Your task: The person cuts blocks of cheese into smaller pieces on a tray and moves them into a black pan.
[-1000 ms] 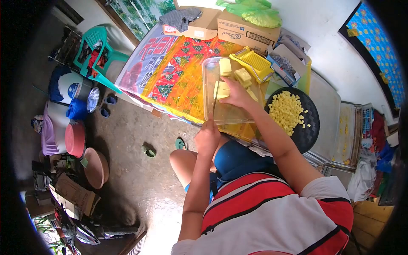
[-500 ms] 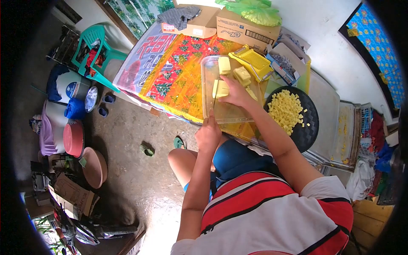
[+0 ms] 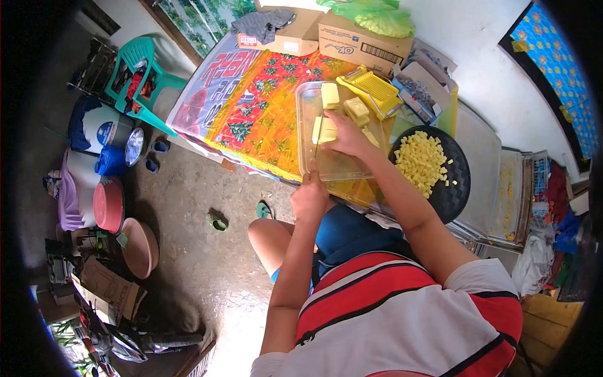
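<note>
My left hand (image 3: 309, 198) is closed around the handle of a knife (image 3: 315, 149), whose thin blade points away from me over a clear plastic tray (image 3: 304, 164). My right hand (image 3: 344, 135) grips a pale yellow block (image 3: 327, 130) in that tray. A slice (image 3: 316, 129) stands at the block's left side, with a narrow gap between. Farther back in the tray are another yellow block (image 3: 330, 96) and some stacked pieces (image 3: 357, 110). Part of the gripped block is hidden under my fingers. To the right, many small yellow cubes (image 3: 419, 162) lie on a round black tray (image 3: 461, 188).
A yellow slotted plastic rack (image 3: 377, 91) and a blue-white box (image 3: 416, 100) stand behind the trays. Cardboard boxes (image 3: 358, 47) line the table's back edge. The table has a patterned cover (image 3: 251, 107). A green chair (image 3: 135, 81) and basins (image 3: 139, 248) are at left.
The knife has left the block's near edge, and the slice now shows apart from the block on its left. My left hand has shifted very slightly; my right hand keeps its hold.
</note>
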Demonstrator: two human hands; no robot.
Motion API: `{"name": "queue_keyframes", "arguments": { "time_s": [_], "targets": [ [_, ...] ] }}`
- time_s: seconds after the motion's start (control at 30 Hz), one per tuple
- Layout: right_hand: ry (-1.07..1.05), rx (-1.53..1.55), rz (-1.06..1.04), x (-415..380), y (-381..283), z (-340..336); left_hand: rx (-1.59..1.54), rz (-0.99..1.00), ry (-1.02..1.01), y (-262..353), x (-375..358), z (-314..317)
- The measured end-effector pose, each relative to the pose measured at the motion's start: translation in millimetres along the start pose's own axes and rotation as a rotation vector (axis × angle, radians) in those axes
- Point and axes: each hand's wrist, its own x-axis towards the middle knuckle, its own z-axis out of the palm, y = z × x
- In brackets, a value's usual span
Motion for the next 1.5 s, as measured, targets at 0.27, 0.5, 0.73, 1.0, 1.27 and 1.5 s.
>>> {"name": "queue_keyframes", "arguments": {
  "time_s": [0.27, 0.5, 0.73, 1.0, 1.27, 1.5],
  "targets": [
    [-0.016, -0.014, 0.018, -1.4, -4.3, -2.5, 0.011, -0.011, 0.045, 2.0, -1.9, 9.2],
    [-0.042, -0.14, -0.043, -1.5, -17.7, -16.1, -0.026, -0.006, 0.082, 2.4, -3.0, 5.6],
    [-0.126, -0.237, -0.005, 4.9, -22.4, -28.5, -0.016, -0.016, 0.047, 4.1, -3.2, 4.1],
    [-0.117, -0.211, 0.014, 11.5, -8.7, -16.9, -0.007, -0.034, -0.017, 1.4, -2.4, 9.8],
    [-0.011, -0.188, -0.041, 26.5, -0.3, -15.5, -0.033, -0.061, -0.046, 0.7, -2.3, 9.7],
    [0.041, -0.514, -0.085, 38.2, 1.4, -22.6, -0.053, -0.093, -0.106, 1.2, -0.1, 6.0]
  ]
}}
